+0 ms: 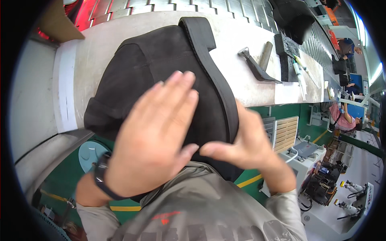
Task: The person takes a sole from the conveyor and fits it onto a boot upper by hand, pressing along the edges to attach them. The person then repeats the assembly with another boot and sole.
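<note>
A black boot (165, 48) lies on its side at the near edge of a pale workbench, its heel toward the far side and its toe toward my body. Its thick black sole (215, 86) curves along the right. My left hand (150, 132), slightly blurred, is over the boot's upper with fingers stretched out; whether it presses on the leather I cannot tell. Round the sole near the toe, my right hand (251, 140) grips the boot, thumb over the upper and fingers mostly hidden behind the sole's edge.
A hammer (257, 66) lies right of the boot, beside a black block (286, 56) and syringes (299, 76). Beyond runs a slatted metal conveyor (161, 6) carrying another black boot (293, 20). A cardboard piece (60, 20) stands far left. A round pale-blue stool seat (91, 154) is below the bench.
</note>
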Tool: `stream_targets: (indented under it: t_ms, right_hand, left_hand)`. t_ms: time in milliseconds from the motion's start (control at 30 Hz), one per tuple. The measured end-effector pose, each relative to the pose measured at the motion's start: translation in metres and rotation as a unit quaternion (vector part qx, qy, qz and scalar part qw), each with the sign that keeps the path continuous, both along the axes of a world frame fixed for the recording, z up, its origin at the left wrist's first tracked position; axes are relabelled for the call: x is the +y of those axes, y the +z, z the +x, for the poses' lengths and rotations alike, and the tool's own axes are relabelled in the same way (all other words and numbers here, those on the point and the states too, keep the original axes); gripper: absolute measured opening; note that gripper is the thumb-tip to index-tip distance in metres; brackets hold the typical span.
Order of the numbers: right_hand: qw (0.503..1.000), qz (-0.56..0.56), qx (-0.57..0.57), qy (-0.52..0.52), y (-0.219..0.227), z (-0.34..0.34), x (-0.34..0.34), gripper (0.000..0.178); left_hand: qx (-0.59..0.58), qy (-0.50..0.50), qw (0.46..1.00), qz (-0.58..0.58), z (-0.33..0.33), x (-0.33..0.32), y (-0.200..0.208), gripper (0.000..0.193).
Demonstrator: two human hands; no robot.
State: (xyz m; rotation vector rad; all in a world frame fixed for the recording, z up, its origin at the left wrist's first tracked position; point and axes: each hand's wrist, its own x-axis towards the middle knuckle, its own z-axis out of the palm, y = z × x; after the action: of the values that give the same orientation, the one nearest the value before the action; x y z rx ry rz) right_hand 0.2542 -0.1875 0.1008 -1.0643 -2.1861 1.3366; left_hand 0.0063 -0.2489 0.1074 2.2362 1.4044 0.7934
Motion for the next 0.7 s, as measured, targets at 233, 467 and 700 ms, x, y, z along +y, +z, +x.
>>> stream_targets:
  t_ms: [233, 467, 700]
  right_hand:
    - [0.989, 0.131, 0.046, -0.055, -0.038, -0.007, -0.049, 0.098]
    - [0.965, 0.154, 0.204, -0.059, -0.048, 0.004, 0.006, 0.088]
    - [0.848, -0.160, 0.499, -0.077, 0.017, -0.005, 0.109, 0.051]
  left_hand:
    - [0.055, 0.003, 0.984, -0.171, -0.093, 0.108, 0.010, 0.084]
    - [0.056, 0.089, 0.993, -0.056, -0.046, 0.087, 0.139, 0.079]
    - [0.229, 0.007, 0.961, -0.152, 0.034, 0.091, 0.187, 0.058]
